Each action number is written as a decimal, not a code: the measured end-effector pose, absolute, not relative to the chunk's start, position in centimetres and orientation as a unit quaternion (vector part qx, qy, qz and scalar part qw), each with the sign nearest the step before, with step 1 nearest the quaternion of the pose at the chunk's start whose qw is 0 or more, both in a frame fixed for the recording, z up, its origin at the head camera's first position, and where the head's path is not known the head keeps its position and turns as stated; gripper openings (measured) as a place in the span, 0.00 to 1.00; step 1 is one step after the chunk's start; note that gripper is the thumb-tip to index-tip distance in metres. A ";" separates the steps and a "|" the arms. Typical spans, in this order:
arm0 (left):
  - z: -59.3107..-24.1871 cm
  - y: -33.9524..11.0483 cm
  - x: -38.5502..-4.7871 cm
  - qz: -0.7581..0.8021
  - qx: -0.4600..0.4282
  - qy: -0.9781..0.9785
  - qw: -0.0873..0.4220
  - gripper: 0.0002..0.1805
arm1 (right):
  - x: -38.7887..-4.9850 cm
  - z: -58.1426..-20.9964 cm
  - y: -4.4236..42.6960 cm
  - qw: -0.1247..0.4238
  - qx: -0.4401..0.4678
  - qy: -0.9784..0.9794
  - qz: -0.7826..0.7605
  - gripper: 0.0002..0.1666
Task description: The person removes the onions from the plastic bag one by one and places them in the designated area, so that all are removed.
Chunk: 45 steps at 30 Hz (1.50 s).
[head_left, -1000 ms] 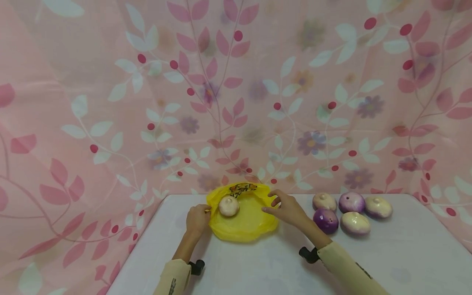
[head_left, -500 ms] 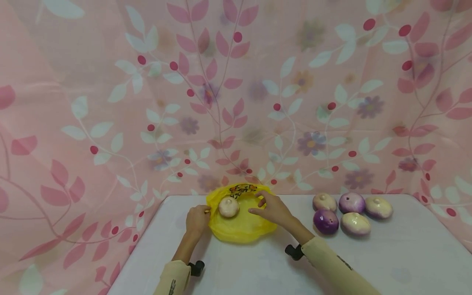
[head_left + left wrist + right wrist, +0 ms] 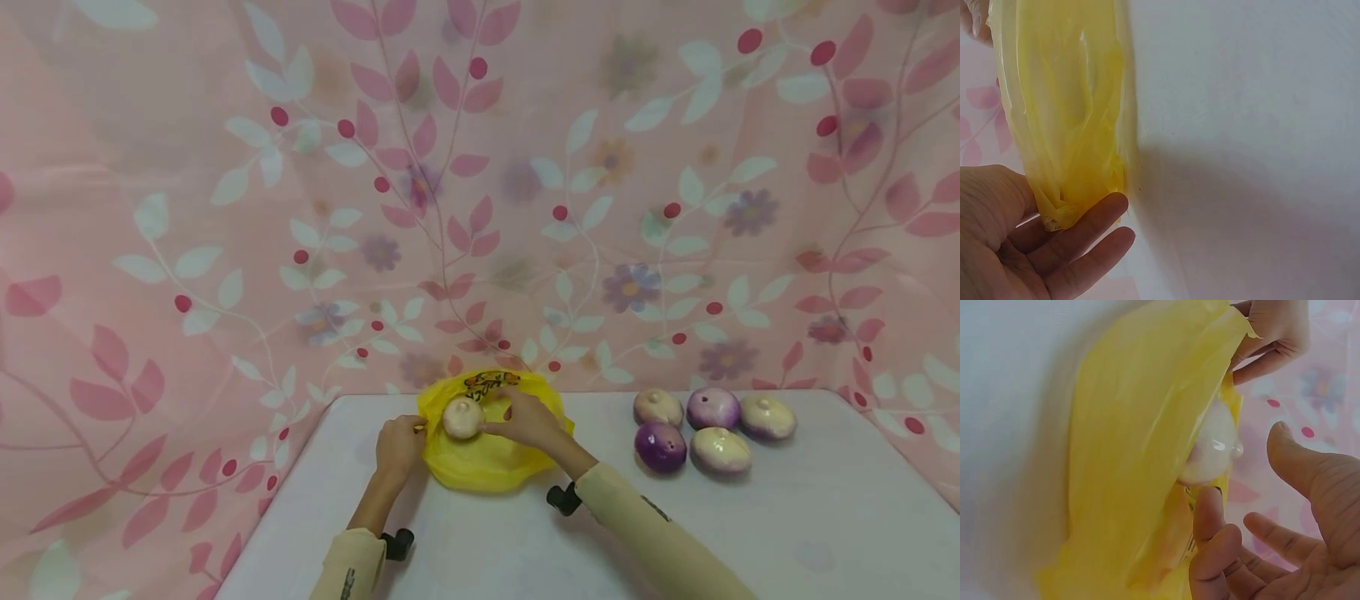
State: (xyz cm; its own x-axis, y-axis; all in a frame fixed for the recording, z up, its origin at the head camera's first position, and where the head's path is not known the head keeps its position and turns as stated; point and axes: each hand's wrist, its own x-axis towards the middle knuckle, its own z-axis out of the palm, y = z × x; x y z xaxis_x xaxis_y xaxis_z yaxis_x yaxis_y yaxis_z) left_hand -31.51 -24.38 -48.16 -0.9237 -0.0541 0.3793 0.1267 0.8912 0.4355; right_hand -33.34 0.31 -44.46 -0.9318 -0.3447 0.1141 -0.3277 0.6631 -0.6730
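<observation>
An open yellow plastic bag (image 3: 480,473) stands on the white table with its mouth facing me. Inside it, at the left, sits a pale, shiny onion (image 3: 462,418) with a small nub on top, partly covered by the bag in the right wrist view. My left hand (image 3: 400,450) pinches the bag's left rim; its thumb and fingers hold the gathered yellow film (image 3: 1069,125). My right hand (image 3: 528,423) reaches into the bag mouth from the right, thumb and fingers spread. In the right wrist view its fingertips (image 3: 1210,509) are just beside the onion (image 3: 1215,447), not closed round it.
To the right on the table lie several more onions, among them a dark purple onion (image 3: 661,447) and a cream onion (image 3: 721,451). A pink floral cloth (image 3: 480,208) hangs behind the table's back edge. A black wrist camera (image 3: 563,498) sits under the right wrist.
My right hand has moved left from the bag's right rim, across its mouth, to beside the pale onion. The left hand keeps its hold on the rim.
</observation>
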 end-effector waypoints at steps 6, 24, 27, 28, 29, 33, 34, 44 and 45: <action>-48.1 -24.5 -31.6 -0.231 -0.028 -0.951 0.201 0.09 | -33.8 -44.1 -1.1 0.039 -0.167 0.906 -0.387 0.38; -48.5 -24.6 -31.5 -0.232 -0.017 -0.954 0.190 0.09 | -34.6 -44.5 -3.7 0.071 -0.128 0.891 -0.429 0.45; -48.5 -24.6 -31.5 -0.234 -0.017 -0.953 0.193 0.09 | -34.9 -44.8 -4.2 0.064 -0.118 0.897 -0.421 0.45; -48.6 -24.6 -31.6 -0.233 -0.018 -0.953 0.194 0.09 | -35.0 -44.9 -4.4 0.064 -0.111 0.899 -0.419 0.45; -48.6 -24.6 -31.6 -0.233 -0.017 -0.952 0.196 0.09 | -35.1 -44.9 -4.5 0.063 -0.105 0.899 -0.419 0.45; -48.5 -24.7 -31.7 -0.233 -0.015 -0.952 0.197 0.09 | -35.3 -44.9 -5.0 0.068 -0.078 0.899 -0.425 0.43; -48.5 -24.7 -31.7 -0.234 -0.015 -0.952 0.196 0.09 | -35.3 -44.8 -5.1 0.072 -0.069 0.899 -0.427 0.43; -48.5 -24.7 -31.7 -0.237 -0.009 -0.952 0.192 0.09 | -35.4 -45.5 -6.3 0.046 -0.045 0.915 -0.399 0.42; -48.5 -24.7 -31.7 -0.237 -0.006 -0.952 0.191 0.09 | -35.4 -45.7 -6.4 0.040 -0.045 0.918 -0.391 0.42</action>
